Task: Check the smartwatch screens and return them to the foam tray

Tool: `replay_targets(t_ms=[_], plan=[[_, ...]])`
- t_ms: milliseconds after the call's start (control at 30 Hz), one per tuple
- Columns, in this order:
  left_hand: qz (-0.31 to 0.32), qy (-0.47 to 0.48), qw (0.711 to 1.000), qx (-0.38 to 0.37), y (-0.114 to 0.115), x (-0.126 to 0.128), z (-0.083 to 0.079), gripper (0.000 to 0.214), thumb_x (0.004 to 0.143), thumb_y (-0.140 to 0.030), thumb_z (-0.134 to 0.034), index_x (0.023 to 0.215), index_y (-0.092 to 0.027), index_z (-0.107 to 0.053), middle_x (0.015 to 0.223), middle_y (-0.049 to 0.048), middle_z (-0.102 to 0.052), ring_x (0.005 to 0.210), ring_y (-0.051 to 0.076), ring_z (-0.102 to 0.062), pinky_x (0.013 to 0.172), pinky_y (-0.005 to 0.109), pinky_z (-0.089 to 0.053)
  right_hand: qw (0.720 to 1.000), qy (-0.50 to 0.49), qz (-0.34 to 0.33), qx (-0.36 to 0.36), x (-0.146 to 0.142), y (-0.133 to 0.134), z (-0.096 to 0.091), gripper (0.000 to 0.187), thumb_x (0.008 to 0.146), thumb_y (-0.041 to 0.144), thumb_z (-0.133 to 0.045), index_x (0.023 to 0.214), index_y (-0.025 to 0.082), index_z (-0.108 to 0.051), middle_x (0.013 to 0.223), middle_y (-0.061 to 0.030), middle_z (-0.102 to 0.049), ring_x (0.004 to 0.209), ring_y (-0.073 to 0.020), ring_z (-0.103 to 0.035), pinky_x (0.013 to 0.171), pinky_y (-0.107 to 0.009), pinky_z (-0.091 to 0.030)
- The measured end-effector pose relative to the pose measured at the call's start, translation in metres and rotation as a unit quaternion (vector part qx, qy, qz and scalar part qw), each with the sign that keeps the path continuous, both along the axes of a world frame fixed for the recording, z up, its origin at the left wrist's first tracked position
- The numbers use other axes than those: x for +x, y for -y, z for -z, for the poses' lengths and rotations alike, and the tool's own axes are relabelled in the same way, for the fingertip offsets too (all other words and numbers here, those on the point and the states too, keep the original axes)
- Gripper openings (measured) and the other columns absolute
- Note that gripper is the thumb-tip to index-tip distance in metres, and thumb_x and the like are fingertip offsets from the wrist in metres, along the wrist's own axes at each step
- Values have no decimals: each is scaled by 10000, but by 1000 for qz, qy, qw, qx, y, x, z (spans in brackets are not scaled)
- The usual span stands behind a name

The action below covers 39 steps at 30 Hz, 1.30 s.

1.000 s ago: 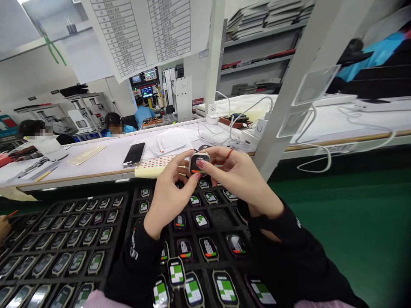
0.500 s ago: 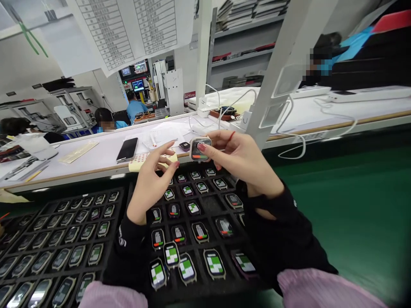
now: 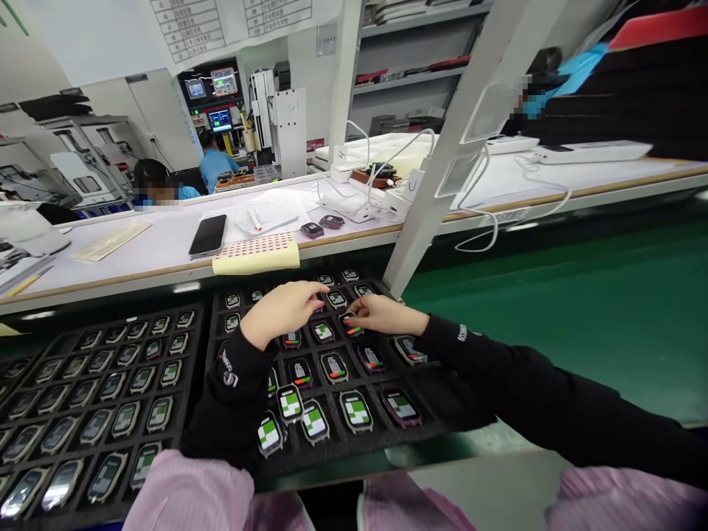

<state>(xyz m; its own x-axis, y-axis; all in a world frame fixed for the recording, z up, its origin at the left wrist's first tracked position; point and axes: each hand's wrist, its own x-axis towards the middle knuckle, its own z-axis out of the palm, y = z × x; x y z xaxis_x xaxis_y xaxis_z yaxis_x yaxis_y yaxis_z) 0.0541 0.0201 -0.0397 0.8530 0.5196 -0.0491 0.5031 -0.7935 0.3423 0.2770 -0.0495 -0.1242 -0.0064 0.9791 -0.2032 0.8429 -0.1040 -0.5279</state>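
My right hand [image 3: 381,313] is over the black foam tray [image 3: 354,441], its fingers closed on a smartwatch [image 3: 352,326] that sits low in a slot. That watch's screen shows red and green bars. My left hand [image 3: 286,308] hovers over the tray's back part, thumb and index finger a little apart, near a watch largely covered by the fingers. Several strapless watches fill the rows, with lit white-and-green or red-and-green screens. One watch [image 3: 290,403] rests on top of its neighbours at the front left.
A second tray [image 3: 191,346] of watches lies to the left. On the bench behind are a phone [image 3: 209,236], a yellow sheet with red stickers [image 3: 256,254], two dark watches [image 3: 321,225] and white cables. A white post [image 3: 442,169] rises right of centre. Co-workers sit beyond.
My right hand has lowered the watch from above the bench edge into the tray slot. My left hand has also moved down over the tray. The view has shifted.
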Motion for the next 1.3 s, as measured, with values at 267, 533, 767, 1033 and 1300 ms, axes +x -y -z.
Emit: replay_targets(t_ms=[267,533,767,1033,1300], plan=[[-115,-118,986,-2,-53,-18,6,404,968,-257,-466,1310,-159,-656,1254,89,-715,1072,213,-690,922,267,-521,998,57,-3,9,-4,-7,-29,414,1017,369,-442,873,136,-752,779,-105,-725,605,-201,-639,597,-286,-472],[-156,-163,974,-27,-52,-58,19,345,958,-289,-489,1183,-188,-731,1237,59,-725,1092,224,-680,957,267,-498,989,117,-88,-4,-48,-13,-20,370,1028,313,-468,872,147,-760,867,-130,-752,871,-271,-726,777,-296,-504],[-225,-132,965,-18,-24,-113,37,410,979,-297,-367,1153,-200,-725,1156,36,-750,1017,206,-704,905,259,-525,988,140,-63,-6,-56,-16,-13,390,1050,232,-373,996,83,-729,1107,-230,-720,1096,-370,-677,908,-374,-471],[-294,-105,949,44,-42,-124,72,409,1004,-229,-356,1236,-138,-681,1297,126,-686,1246,269,-624,1098,361,-463,996,52,-47,-57,-55,-14,-11,326,1088,253,-356,1092,102,-645,931,-111,-739,556,-160,-669,594,-240,-486],[-349,-87,931,64,-69,-127,97,305,1012,-384,-538,1036,-118,-687,1127,112,-696,1133,226,-647,1069,482,-487,997,-44,-37,-60,-60,-15,-2,262,1087,255,-392,928,142,-567,1087,-102,-692,448,-67,-582,456,-194,-470]])
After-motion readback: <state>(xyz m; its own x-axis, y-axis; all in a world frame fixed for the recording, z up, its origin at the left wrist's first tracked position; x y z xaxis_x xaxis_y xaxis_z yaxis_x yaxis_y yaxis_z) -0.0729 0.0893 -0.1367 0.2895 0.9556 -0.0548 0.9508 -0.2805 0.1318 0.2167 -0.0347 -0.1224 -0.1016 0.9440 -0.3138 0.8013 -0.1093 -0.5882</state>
